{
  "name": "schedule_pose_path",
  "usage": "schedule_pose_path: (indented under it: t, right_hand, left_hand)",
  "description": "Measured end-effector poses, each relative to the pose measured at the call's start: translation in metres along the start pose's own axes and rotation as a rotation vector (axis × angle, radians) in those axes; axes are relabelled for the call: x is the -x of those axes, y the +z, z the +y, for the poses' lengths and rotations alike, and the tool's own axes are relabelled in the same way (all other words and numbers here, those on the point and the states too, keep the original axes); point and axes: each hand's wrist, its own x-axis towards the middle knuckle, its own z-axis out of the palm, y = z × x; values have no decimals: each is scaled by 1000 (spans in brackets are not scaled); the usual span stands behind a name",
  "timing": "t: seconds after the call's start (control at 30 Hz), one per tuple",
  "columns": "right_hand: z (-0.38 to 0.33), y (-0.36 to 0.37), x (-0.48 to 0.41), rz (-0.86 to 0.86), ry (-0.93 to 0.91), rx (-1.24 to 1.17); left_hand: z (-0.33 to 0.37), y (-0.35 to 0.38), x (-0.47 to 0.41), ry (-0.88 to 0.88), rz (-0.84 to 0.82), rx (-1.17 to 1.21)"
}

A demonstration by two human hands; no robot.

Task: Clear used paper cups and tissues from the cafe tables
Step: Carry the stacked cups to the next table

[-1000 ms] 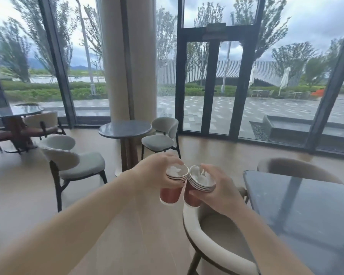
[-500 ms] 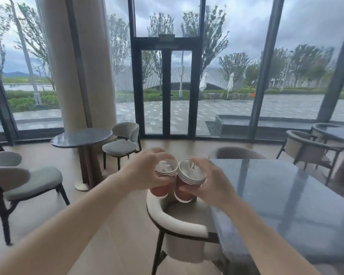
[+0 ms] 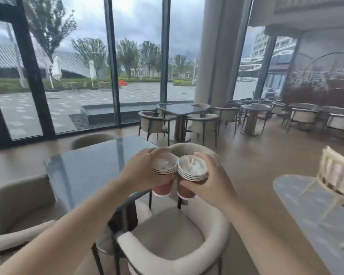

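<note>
Dark desk [image 3: 91, 167] left of and beyond the left hand [image 3: 141, 171], cream chair [image 3: 173, 255] below both hands. Left hand curled round left cup stack [image 3: 164, 170]; right hand [image 3: 213, 185] grips right cup stack [image 3: 191, 174], stacks touching. Crumpled tissues [image 3: 195, 167] in the top cups

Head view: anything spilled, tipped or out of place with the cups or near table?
Nothing stands out. The left hand holds the left cup stack, the right hand the right cup stack, both roughly upright, tissues tucked inside. No spill shows on the dark table. Far tables are too blurred to judge.
</note>
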Motion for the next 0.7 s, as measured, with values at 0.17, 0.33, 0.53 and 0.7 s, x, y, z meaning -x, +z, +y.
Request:
schedule_pose_path:
  t: [0.17, 0.33, 0.53, 0.7]
  right_hand:
    - [67, -96, 39, 85, 135, 143]
    - [124, -158, 57, 175, 263, 215]
    - [202, -200, 52, 235, 363, 243]
    - [274, -227, 10, 270, 429, 193]
  left_hand:
    - [92, 82, -44, 162, -45, 136]
    - [157, 145, -95, 297, -97, 179]
    - [197, 218, -160, 410, -154, 267]
    - [215, 273, -237, 397, -173, 352]
